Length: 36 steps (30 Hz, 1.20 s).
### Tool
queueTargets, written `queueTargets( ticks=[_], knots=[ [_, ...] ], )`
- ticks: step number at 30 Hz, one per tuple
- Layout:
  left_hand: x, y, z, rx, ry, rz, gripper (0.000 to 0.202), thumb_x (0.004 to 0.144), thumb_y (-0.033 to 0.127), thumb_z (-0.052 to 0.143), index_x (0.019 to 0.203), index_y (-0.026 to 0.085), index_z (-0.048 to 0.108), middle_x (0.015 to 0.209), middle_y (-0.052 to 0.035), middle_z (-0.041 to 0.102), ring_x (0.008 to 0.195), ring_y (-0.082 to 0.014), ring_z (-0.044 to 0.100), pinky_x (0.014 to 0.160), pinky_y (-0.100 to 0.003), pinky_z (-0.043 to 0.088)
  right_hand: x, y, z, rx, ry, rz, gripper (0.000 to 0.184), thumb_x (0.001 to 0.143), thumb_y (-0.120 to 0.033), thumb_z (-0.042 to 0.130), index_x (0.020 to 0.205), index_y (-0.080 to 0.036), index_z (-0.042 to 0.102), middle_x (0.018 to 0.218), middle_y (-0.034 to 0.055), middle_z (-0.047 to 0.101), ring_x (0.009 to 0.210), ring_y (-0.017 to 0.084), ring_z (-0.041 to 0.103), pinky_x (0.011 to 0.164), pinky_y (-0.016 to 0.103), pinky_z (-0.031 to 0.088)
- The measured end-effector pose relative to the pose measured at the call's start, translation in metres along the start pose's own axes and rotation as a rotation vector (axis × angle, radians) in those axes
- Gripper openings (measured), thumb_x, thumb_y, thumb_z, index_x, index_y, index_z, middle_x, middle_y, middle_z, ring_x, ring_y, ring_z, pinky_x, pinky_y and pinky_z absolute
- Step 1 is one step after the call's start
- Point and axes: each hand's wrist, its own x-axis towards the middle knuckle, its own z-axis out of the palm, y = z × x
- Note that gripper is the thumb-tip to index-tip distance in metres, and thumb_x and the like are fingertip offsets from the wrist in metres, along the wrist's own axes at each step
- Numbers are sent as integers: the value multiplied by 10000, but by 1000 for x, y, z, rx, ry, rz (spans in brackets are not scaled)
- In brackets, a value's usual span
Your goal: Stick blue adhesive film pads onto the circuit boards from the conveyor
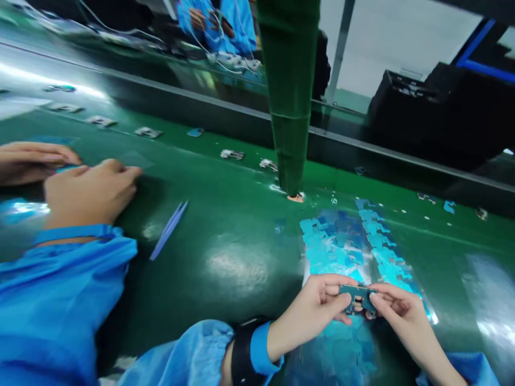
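Observation:
Both my hands pinch a small dark green circuit board [357, 296] low in the view, just above the green belt. My left hand [317, 311] grips its left end with thumb and fingers closed; a black wrist strap sits on that arm. My right hand [402, 313] holds the right end, fingers curled. Beneath them lies a shiny sheet with several small light-blue stickers [346, 244] in rows.
Blue tweezers [169, 229] lie on the green belt [225, 214] to the left. A co-worker's hands [84, 190] in blue sleeves rest at far left. Several small parts [232, 154] sit along the belt's far side. A green post [289, 96] stands at centre. Black boxes [434, 107] sit at the right rear.

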Motion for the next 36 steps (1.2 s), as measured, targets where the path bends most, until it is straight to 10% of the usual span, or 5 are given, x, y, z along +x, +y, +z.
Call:
queueTargets(
  ticks=[7,18,23,30,36],
  knots=[
    [1,10,-5,-103,103,39,249,746,194,670,987,134,682,713,-50,746,652,-168,726,613,-238,545,19,-28,-18,-114,46,6,346,724,-456,764,852,-136,734,718,64,735,592,152,679,604,272,583],
    [8,26,-22,-44,205,219,135,683,177,612,800,120,648,623,-43,708,530,-128,641,537,-221,486,182,-107,-80,-584,420,-235,275,931,-315,563,1167,-176,585,1201,82,603,1020,197,619,873,414,533],
    [9,34,-28,-71,255,255,178,671,213,650,825,124,665,617,-18,697,527,-107,605,547,-208,469,143,-89,-72,-788,351,-348,421,894,-342,597,1271,-158,563,1343,166,544,1288,302,470,1114,491,331],
    [13,30,-32,-6,258,259,210,686,261,646,844,122,656,639,-18,686,574,-114,617,594,-225,490,34,-17,-10,-1004,-237,-513,764,810,-523,653,1461,-248,365,1547,100,326,1434,284,292,1161,493,283],
    [21,18,-33,170,168,198,289,702,349,687,893,138,636,717,-32,705,635,-140,656,656,-269,521,33,21,0,-987,-75,-724,377,974,-317,443,1334,-243,528,1424,114,512,1367,255,423,1108,538,360]
  ],
)
